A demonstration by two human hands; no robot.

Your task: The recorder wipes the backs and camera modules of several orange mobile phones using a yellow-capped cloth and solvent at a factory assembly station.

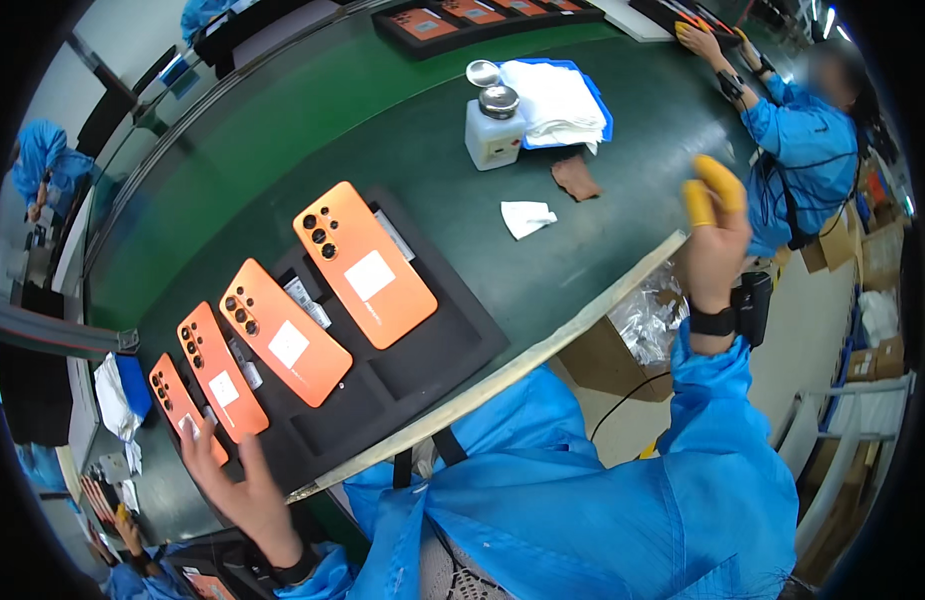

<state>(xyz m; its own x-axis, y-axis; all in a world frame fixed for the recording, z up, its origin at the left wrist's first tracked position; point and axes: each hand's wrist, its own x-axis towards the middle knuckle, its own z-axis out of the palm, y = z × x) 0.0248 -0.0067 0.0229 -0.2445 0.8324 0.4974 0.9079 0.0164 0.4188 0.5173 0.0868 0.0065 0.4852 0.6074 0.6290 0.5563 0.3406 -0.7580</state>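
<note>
Green matting covers the bench [402, 120], with a black tray [452, 345] of four orange phones near its edge; the left hand [237, 480] lies open, fingertips on the nearest phone [177, 400]; the right hand [712, 235] hangs open off the bench, yellow-capped fingers holding nothing; a careless nudge could likely slide that phone from its slot; its lower end is hidden under the fingers.

Loose bright-blue smock sleeves cover both arms; a black wrist strap circles each wrist; yellow rubber cots cap two fingers [720, 187] of the right hand [714, 245].
</note>
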